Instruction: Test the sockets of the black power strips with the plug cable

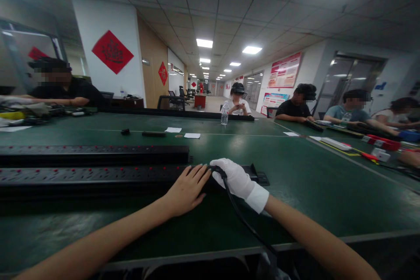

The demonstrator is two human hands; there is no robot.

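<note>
A long black power strip (98, 176) with a row of sockets and red dots lies along the near part of the green table. My bare left hand (187, 190) rests flat on its right part, fingers stretched out and side by side. Wearing a white glove, my right hand (234, 178) is closed round the plug end of a black power cord (241, 216), held down against the strip beside my left fingertips. From there the cord hangs over the table's front edge. The plug's prongs and the socket under it are hidden by my hands.
Behind it lies a second black power strip (95, 154). Farther back are a small black object (125, 131), a dark bar (154, 134), white papers (192, 135) and a water bottle (224, 113). Several people sit around the table; a white strip (335, 143) lies at right.
</note>
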